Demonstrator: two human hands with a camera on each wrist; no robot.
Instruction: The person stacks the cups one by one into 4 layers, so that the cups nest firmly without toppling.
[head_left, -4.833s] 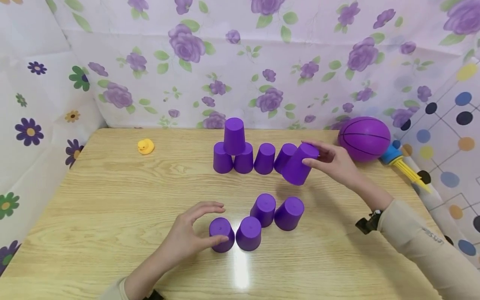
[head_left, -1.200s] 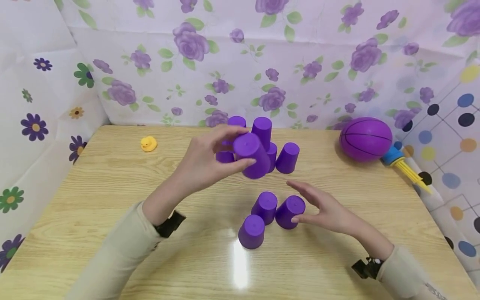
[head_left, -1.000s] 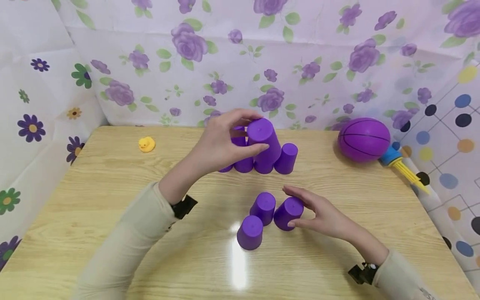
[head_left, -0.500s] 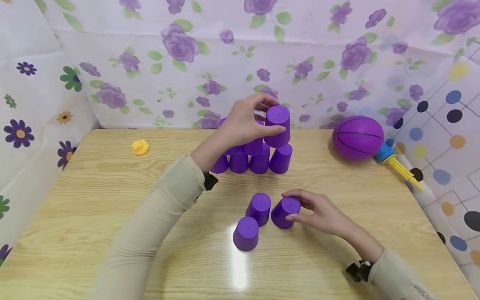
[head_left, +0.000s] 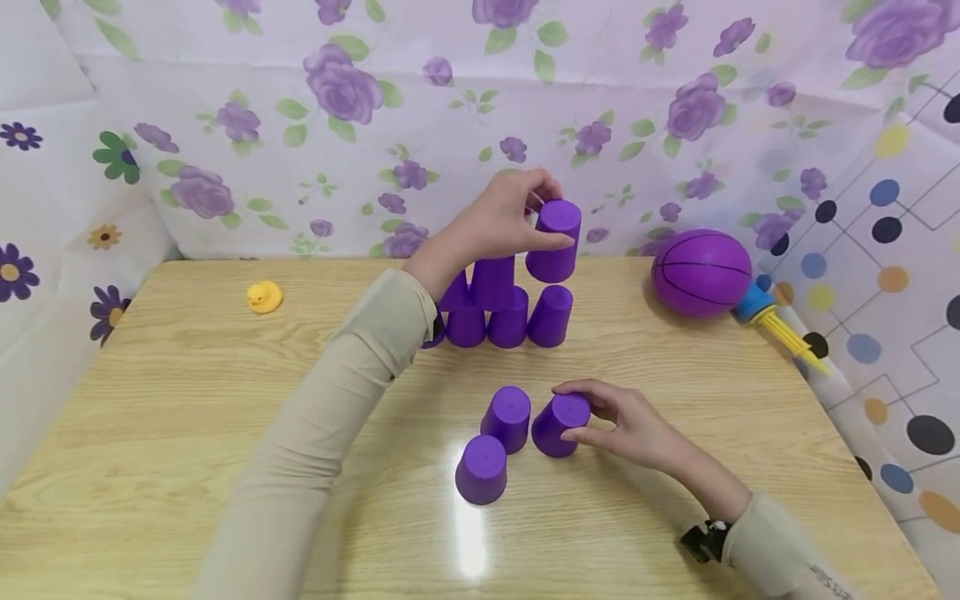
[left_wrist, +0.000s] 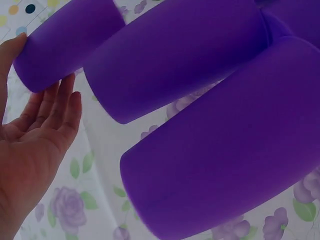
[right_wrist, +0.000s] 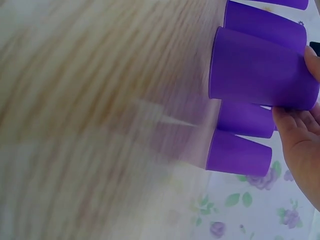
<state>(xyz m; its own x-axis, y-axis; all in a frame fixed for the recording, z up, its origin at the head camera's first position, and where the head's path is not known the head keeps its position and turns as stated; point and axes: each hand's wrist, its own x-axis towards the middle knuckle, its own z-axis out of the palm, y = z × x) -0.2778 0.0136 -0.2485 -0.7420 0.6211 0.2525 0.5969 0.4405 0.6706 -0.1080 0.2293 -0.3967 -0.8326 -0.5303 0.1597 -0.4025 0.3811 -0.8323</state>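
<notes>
The left hand [head_left: 498, 218] holds a purple cup [head_left: 555, 240] just above the cup pile's [head_left: 510, 312] right side, grip tight around it. The right hand [head_left: 626, 425] grips another cup [head_left: 557, 423] on the worktop [head_left: 187, 400]. Next, I think, comes a gentle, straight set-down.

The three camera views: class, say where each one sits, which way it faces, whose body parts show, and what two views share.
Head: above, facing forward and down at the wooden table; both hands and sleeves show.
Left wrist: beside the left hand, facing the stacked purple plastic cups; palm and fingers show.
Right wrist: by the right hand, facing along the table; fingertips show.
Shared: head and left wrist both show the raised purple cup in the left hand's grip.
</notes>
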